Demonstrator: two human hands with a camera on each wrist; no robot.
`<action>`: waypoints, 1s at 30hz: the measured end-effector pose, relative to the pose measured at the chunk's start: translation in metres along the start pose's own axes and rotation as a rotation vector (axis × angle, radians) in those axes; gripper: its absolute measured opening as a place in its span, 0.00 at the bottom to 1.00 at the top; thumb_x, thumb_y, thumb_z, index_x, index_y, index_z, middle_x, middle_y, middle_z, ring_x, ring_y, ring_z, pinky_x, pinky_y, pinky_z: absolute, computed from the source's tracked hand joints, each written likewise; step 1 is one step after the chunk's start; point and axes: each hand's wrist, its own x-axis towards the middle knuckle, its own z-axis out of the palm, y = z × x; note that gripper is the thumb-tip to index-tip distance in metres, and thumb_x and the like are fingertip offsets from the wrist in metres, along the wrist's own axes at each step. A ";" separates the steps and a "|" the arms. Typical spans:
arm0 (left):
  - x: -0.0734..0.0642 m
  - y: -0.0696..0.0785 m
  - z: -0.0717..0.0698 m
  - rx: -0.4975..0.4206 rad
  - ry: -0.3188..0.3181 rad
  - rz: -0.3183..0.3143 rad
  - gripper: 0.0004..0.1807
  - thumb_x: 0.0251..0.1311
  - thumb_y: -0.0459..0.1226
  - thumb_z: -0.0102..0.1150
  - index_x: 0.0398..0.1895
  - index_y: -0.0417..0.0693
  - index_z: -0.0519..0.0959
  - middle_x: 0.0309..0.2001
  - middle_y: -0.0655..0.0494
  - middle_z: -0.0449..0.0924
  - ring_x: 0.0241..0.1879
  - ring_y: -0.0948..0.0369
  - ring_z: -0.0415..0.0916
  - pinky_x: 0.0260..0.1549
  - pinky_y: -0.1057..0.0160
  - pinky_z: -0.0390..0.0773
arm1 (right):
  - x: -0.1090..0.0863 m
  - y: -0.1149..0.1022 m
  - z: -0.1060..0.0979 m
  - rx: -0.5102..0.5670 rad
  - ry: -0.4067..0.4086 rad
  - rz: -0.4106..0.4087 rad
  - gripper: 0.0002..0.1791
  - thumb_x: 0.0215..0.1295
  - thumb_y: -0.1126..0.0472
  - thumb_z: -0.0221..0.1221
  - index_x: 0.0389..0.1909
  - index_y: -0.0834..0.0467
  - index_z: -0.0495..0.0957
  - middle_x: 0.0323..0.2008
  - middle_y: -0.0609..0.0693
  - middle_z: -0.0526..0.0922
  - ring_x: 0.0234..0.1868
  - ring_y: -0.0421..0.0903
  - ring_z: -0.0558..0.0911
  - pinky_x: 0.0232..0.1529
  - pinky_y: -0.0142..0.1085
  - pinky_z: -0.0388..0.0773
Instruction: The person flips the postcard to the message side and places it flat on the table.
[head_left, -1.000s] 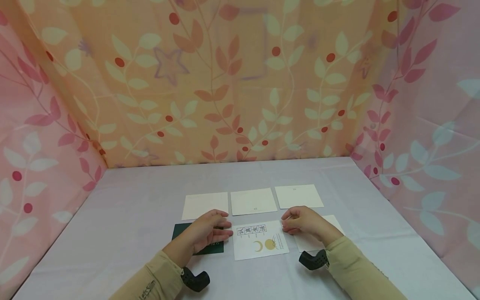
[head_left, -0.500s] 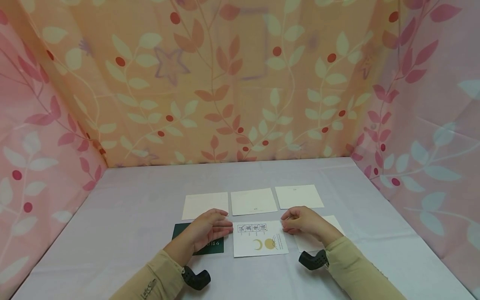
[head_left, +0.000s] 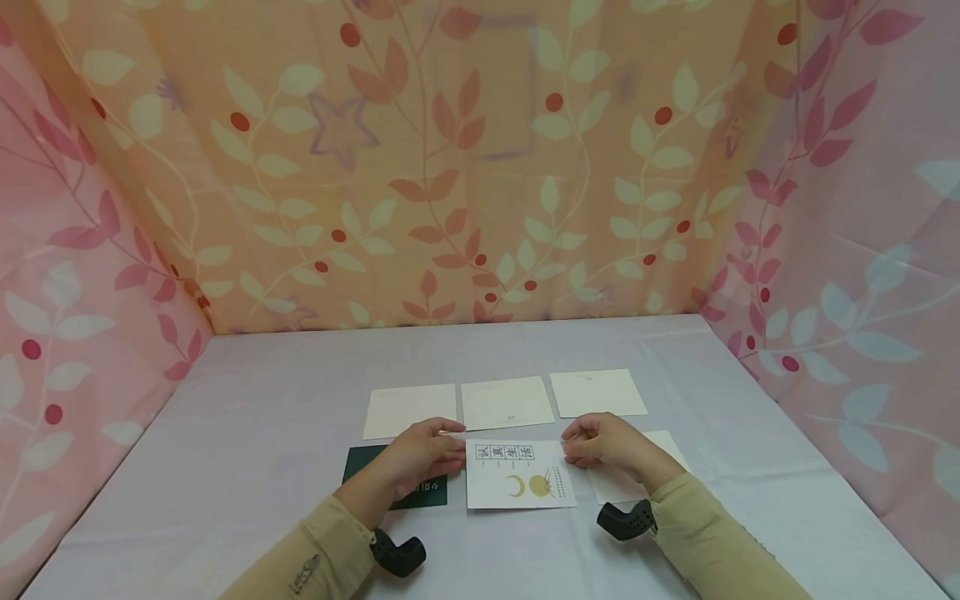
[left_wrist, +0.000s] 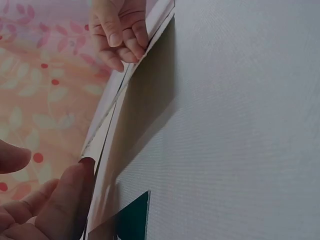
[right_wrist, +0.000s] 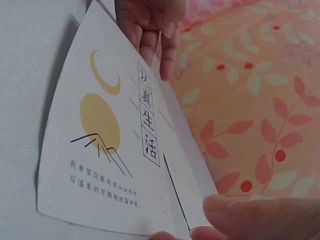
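A white printed card [head_left: 520,475] with Chinese writing, a yellow sun and a crescent moon stands between both hands. It tilts up off the cloth, with shadow beneath it in the left wrist view. My left hand [head_left: 416,460] reaches over a dark green card [head_left: 426,497], its fairly straight fingertips touching the printed card's left edge. The right hand [head_left: 609,446] curls its fingers at the far right corner and holds it there. That corner also shows beside the right thumb [right_wrist: 240,212] in the right wrist view. Under the right hand lies a white card [head_left: 618,487], partly hidden.
Farther back, a left blank card [head_left: 410,410], a middle card [head_left: 507,402] and a right card [head_left: 597,392] lie in a row on the white tablecloth [head_left: 300,375]. Floral curtains [head_left: 480,167] rise behind and at both sides. Each wrist wears a black device [head_left: 626,521].
The printed card's near edge has drawn away from me, straightening and tilting up slightly. The left hand has shifted a little to the right, while the right hand stays put.
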 end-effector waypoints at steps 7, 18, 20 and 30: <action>0.006 -0.003 0.008 0.093 -0.017 0.014 0.21 0.57 0.29 0.55 0.56 0.40 0.70 0.38 0.47 0.76 0.33 0.59 0.76 0.36 0.64 0.79 | 0.001 0.000 -0.001 -0.015 0.001 -0.003 0.13 0.53 0.66 0.64 0.39 0.66 0.77 0.26 0.51 0.78 0.30 0.43 0.80 0.34 0.35 0.79; 0.007 -0.003 0.011 0.125 0.029 0.016 0.23 0.54 0.27 0.58 0.55 0.44 0.72 0.35 0.48 0.74 0.32 0.59 0.75 0.35 0.64 0.79 | -0.002 -0.004 0.003 -0.042 0.032 0.035 0.14 0.52 0.65 0.65 0.39 0.64 0.76 0.27 0.52 0.78 0.29 0.44 0.79 0.33 0.36 0.79; 0.008 -0.002 0.009 0.128 0.043 0.011 0.23 0.54 0.27 0.58 0.55 0.45 0.72 0.35 0.48 0.75 0.32 0.59 0.75 0.35 0.64 0.79 | -0.002 -0.005 0.004 -0.044 0.042 0.042 0.15 0.51 0.64 0.65 0.40 0.64 0.76 0.28 0.52 0.78 0.29 0.44 0.79 0.32 0.36 0.79; 0.006 0.001 0.005 0.111 0.066 0.030 0.25 0.54 0.27 0.58 0.57 0.46 0.70 0.35 0.48 0.74 0.32 0.58 0.75 0.36 0.63 0.79 | -0.002 -0.003 0.008 -0.016 0.032 0.035 0.23 0.51 0.65 0.65 0.49 0.66 0.72 0.28 0.53 0.79 0.28 0.45 0.81 0.32 0.36 0.79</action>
